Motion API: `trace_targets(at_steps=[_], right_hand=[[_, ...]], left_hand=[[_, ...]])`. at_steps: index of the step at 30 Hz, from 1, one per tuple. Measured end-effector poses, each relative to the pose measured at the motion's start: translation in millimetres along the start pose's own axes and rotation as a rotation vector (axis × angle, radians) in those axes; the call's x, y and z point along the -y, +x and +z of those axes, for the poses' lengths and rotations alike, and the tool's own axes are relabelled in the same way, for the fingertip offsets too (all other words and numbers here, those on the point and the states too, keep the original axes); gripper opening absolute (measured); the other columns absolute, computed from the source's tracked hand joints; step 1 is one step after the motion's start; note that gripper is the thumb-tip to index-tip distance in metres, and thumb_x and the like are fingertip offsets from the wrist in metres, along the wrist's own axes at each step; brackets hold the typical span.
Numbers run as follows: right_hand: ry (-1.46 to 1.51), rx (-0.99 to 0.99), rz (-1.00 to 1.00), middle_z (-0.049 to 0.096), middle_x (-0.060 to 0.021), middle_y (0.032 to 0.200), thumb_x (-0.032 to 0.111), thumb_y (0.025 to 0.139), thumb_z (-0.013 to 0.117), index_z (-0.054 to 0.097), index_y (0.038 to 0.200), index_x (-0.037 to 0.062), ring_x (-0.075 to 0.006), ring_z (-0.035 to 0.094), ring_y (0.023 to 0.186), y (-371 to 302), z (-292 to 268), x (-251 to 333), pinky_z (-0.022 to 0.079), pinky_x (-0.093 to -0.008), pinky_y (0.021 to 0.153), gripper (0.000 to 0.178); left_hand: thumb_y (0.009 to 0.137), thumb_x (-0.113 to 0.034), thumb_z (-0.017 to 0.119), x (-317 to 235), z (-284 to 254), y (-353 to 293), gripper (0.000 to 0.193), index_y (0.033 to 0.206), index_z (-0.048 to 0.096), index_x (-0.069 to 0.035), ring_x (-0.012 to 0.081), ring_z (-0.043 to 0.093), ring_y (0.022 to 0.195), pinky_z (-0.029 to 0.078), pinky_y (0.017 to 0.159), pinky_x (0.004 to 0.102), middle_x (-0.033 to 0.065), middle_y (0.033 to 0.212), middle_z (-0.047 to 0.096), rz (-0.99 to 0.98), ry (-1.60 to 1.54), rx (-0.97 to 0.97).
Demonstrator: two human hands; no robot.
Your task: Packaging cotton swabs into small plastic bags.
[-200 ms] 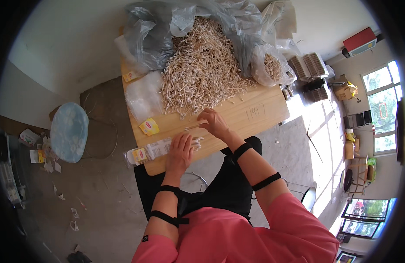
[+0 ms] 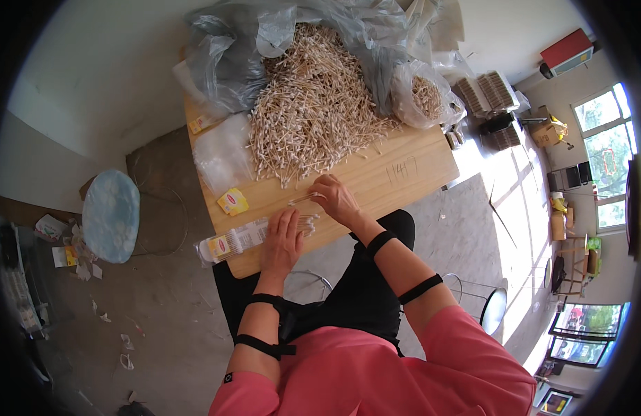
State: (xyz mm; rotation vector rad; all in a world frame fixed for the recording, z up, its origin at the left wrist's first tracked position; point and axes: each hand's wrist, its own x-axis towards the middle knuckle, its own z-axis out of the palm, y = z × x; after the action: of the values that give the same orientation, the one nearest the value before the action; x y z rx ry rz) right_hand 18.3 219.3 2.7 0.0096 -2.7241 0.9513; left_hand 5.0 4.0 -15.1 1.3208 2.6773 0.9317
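My left hand [image 2: 283,236] rests near the table's front edge, fingers curved over a clear plastic packet [image 2: 248,237] and gripping it. Loose cotton swabs [image 2: 307,224] stick out to the right from beneath that hand. Just above and to the right, my right hand [image 2: 336,200] pinches a few cotton swabs [image 2: 303,199] that point left, a little above the tabletop. At the packet's left end a yellow and white card [image 2: 221,245] shows, with swabs lined up around it. How the left fingertips sit on the packet is hidden.
A big heap of cotton swabs [image 2: 317,104] spreads across the wooden table [image 2: 421,163], backed by grey plastic [image 2: 230,66]. Yellow cards [image 2: 233,202] and clear bags [image 2: 223,152] lie at left. A swab-filled bag [image 2: 426,97] stands right; a blue stool [image 2: 111,216] is left.
The view has shifted slightly. Both hands keep almost the same places; the swabs in my right hand still point toward my left hand.
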Motion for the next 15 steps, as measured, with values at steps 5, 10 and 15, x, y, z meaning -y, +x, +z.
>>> trace_targets(at_steps=[5,10,15], right_hand=[[0.033,-0.012,0.012,0.061,-0.0102,0.097,0.011,0.081,0.068,0.068,0.088,0.0059,-0.0321,0.058,0.097,-14.6,12.5,4.2,0.049,-0.0398,0.085,0.009],[0.195,-0.211,0.163,0.064,-0.0133,0.099,0.007,0.085,0.064,0.068,0.092,0.0014,-0.0329,0.06,0.094,-25.7,18.4,24.3,0.05,-0.0399,0.08,0.01],[0.267,-0.491,0.415,0.065,-0.0143,0.102,0.001,0.087,0.061,0.067,0.096,-0.0005,-0.0319,0.063,0.091,-47.4,22.6,26.5,0.051,-0.0387,0.079,0.011]], left_hand=[[0.081,-0.021,0.07,-1.0,-7.0,4.3,0.078,0.146,0.032,-0.001,0.0389,0.037,0.133,0.031,0.113,0.0482,0.018,0.146,0.038,-0.017,-0.171,-0.04],[0.08,-0.027,0.075,5.4,-2.3,7.8,0.088,0.149,0.027,0.0,0.0414,0.036,0.132,0.03,0.112,0.051,0.022,0.145,0.037,-0.016,-0.204,-0.061],[0.084,-0.025,0.072,5.7,-1.4,25.1,0.083,0.149,0.027,0.0,0.0408,0.041,0.128,0.035,0.107,0.0491,0.0233,0.137,0.046,-0.074,-0.142,-0.01]])
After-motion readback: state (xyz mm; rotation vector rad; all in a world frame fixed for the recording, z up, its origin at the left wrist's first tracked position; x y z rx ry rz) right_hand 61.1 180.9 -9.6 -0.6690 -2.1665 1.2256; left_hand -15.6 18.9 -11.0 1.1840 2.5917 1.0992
